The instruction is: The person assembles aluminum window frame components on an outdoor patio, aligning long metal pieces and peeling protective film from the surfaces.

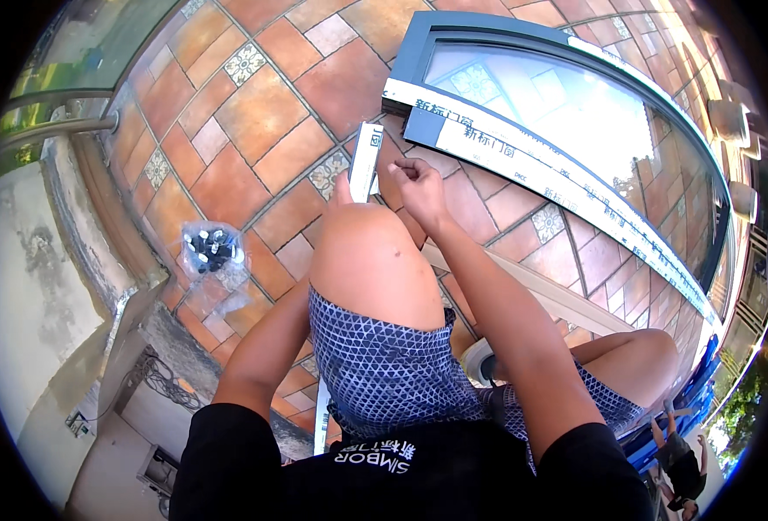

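Note:
A long, narrow frame bar (367,156), wrapped in white printed film, points away from me past my raised knee. My left hand (342,189) grips its left side near the far end; the knee hides most of that hand. Just right of the bar is my right hand (420,187), its fingers curled and thumb drawn in. Whatever those fingertips may pinch is too small to make out. Beyond my right hand lies a large grey-framed glass window panel (557,95), its near edges covered with similar white film.
A clear plastic bag of small black parts (213,249) lies on the tiled floor (262,113) at left. A low wall (45,260) and a coil of cable (163,380) are farther left. Another person (683,469) is at the lower right edge.

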A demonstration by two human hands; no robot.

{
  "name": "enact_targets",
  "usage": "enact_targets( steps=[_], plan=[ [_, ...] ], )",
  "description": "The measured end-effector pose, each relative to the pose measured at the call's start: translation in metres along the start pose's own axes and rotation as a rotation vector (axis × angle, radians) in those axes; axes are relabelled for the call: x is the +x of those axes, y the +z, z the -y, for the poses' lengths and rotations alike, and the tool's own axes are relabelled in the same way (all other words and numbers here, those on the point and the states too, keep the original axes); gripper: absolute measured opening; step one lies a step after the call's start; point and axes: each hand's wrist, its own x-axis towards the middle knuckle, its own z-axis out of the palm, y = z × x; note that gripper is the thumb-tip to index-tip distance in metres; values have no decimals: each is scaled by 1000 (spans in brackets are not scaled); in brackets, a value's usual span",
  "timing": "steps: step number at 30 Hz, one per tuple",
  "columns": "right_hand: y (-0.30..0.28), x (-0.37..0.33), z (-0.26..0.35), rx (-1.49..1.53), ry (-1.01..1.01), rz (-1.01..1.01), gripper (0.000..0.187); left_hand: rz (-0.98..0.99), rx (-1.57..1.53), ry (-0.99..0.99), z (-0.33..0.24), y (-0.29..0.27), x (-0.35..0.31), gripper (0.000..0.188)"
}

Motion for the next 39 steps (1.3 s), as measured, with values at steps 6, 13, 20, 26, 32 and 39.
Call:
enact_targets(
  steps=[6, 13, 20, 26, 32, 39],
  plan=[
    [-110, -19, 41, -140, 159, -287, 38, 175, 21, -162, -28, -23, -1, 72],
    [-131, -15, 86, -1337, -623, -175, 62, 129, 107, -5, -44, -39, -6, 58],
    [-99, 13, 92, -1433, -674, -71, 65, 107, -31, -71, -25, -32, -2, 61],
    [-94, 20, 99, -1418, -702, -12, 64, 156, -444, -102, 10, -23, 13, 71],
    [-100, 21, 105, -1467, -678, 55, 66, 164, -12, 131, -15, -54, 38, 81],
    [-83, 19, 101, -1470, -675, 1, 53, 377, 31, -174, 1, -56, 39, 68]
  ],
)
